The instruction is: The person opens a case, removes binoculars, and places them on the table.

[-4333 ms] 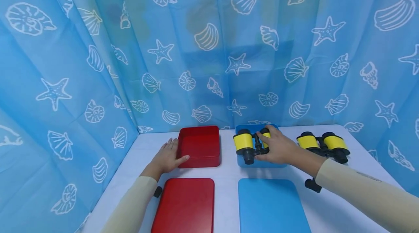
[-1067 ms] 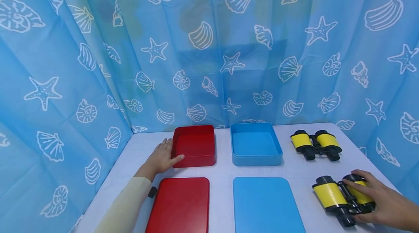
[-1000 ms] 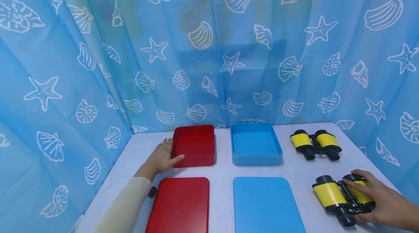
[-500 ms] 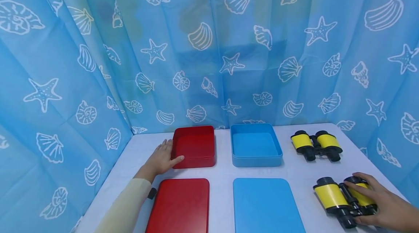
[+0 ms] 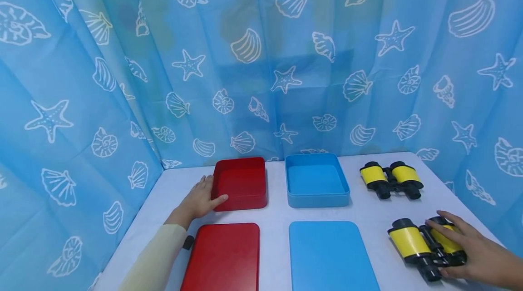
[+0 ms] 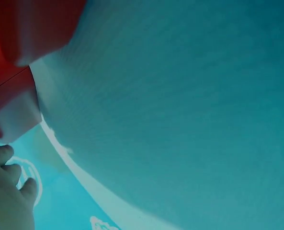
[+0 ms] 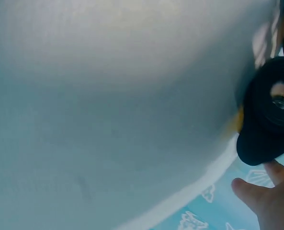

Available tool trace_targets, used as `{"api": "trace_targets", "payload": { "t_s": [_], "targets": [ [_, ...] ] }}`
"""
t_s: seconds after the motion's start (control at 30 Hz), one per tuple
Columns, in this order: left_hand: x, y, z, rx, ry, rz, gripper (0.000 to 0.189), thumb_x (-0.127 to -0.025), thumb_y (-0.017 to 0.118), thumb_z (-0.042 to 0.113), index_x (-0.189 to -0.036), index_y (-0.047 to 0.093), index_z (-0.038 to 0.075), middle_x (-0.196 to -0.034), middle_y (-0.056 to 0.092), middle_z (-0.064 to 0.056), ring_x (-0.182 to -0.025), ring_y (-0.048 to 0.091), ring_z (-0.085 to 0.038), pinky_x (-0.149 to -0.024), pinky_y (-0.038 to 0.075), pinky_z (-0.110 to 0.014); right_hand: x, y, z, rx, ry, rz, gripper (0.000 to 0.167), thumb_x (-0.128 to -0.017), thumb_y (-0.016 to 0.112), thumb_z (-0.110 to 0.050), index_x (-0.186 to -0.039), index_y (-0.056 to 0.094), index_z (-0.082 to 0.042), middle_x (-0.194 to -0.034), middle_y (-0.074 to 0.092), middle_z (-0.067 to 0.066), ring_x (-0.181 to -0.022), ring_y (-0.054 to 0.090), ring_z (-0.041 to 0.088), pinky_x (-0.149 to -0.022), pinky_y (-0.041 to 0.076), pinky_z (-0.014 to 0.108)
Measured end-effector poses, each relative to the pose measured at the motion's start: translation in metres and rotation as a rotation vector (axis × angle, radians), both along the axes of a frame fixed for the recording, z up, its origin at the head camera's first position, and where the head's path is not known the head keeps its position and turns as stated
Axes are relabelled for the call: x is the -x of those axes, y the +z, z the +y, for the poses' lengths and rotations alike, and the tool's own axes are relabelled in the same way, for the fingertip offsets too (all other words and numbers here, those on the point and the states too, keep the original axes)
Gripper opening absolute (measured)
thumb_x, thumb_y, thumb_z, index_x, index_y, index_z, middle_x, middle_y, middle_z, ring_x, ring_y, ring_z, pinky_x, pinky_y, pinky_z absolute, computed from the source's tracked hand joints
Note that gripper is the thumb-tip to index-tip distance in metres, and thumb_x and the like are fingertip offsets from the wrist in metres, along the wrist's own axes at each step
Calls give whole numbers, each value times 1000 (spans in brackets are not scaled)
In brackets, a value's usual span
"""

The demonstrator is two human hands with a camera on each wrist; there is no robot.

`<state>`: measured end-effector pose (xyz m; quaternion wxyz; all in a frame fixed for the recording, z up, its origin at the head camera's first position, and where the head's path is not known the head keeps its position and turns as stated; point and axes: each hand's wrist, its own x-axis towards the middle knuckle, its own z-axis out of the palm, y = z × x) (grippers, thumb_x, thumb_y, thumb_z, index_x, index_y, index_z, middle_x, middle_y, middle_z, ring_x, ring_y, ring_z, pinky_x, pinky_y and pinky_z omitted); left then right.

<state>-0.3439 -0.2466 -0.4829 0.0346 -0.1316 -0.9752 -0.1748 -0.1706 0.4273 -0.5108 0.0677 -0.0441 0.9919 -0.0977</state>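
Note:
In the head view, my left hand (image 5: 199, 199) rests at the left side of a red open box (image 5: 241, 202), fingers straight along its edge and thumb at the front corner. The left wrist view shows part of that hand (image 6: 10, 191) below red walls. At the right, my right hand (image 5: 476, 252) holds black-and-yellow binoculars (image 5: 410, 242) by the right barrel, fingers over its far end and thumb by the near eyepiece. In the right wrist view, an eyepiece (image 7: 264, 139) shows, with a finger at it. A second pair of binoculars (image 5: 391, 180) lies farther back.
A blue open box (image 5: 318, 200) stands beside the red one. In front lie a red lid (image 5: 224, 259) and a blue lid (image 5: 331, 257). A small black piece (image 5: 188, 242) shows by my left forearm. A blue shell-print curtain (image 5: 261, 91) encloses the white table.
My right hand has gone from the blue box, where it held binoculars, to the front right, holding them there. Over the last second both hands stay put; the view shifts slightly.

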Motion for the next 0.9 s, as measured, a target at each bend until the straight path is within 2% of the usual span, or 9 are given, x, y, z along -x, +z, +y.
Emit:
{"api": "trace_targets", "payload": {
  "t_s": [0.1,0.2,0.27,0.37,0.53,0.63,0.8,0.9],
  "targets": [
    [-3,1,-3,-89,-7,-38,107,-72,78,57,-153,24,14,-140,44,-8,-126,43,-33,-77,57,-45,-3,9,-6,24,4,-22,111,-54,83,-58,-144,42,-8,-144,12,32,-114,30,65,-69,45,73],
    [-4,6,-6,-183,-17,-90,105,-71,82,52,-152,25,17,-136,46,-5,-120,47,-28,-74,58,-40,-4,24,-16,39,42,-19,104,-54,87,-43,-142,45,-7,-142,21,31,-114,35,63,-71,45,73],
    [-5,11,-8,-222,-13,-126,105,-72,81,50,-153,22,17,-138,44,-6,-121,47,-29,-74,57,-41,1,37,-24,24,75,9,96,-58,88,-35,-140,48,-5,-139,29,31,-112,40,61,-73,44,72],
    [-8,21,-10,-231,2,-150,106,-75,79,51,-154,18,15,-144,40,-9,-127,42,-33,-78,56,-45,12,57,-34,-41,105,95,82,-66,85,-31,-136,53,-4,-134,39,31,-111,44,57,-76,43,72],
    [-13,33,-13,-138,26,-134,109,-73,78,56,-155,18,14,-149,35,-12,-132,38,-38,-80,55,-50,39,76,-46,-114,135,214,70,-76,81,-32,-133,56,-1,-133,42,32,-117,42,56,-84,40,71],
    [-18,37,-19,-83,42,-105,111,-71,80,54,-155,21,12,-151,33,-15,-133,36,-41,-80,54,-53,56,81,-50,-142,137,256,71,-78,80,-35,-134,54,-1,-134,41,33,-120,38,56,-88,37,71],
    [-23,41,-33,54,64,-41,106,-74,76,56,-153,25,8,-152,31,-20,-135,32,-45,-83,52,-56,84,86,-57,-115,113,292,79,-82,76,-44,-139,48,1,-139,35,34,-125,32,57,-93,32,71],
    [-22,45,-38,94,71,-6,103,-77,71,59,-153,26,5,-152,30,-23,-136,29,-46,-86,48,-61,97,91,-60,-88,122,320,78,-85,73,-42,-140,44,5,-140,33,34,-126,31,57,-96,30,70]
  ]
}}
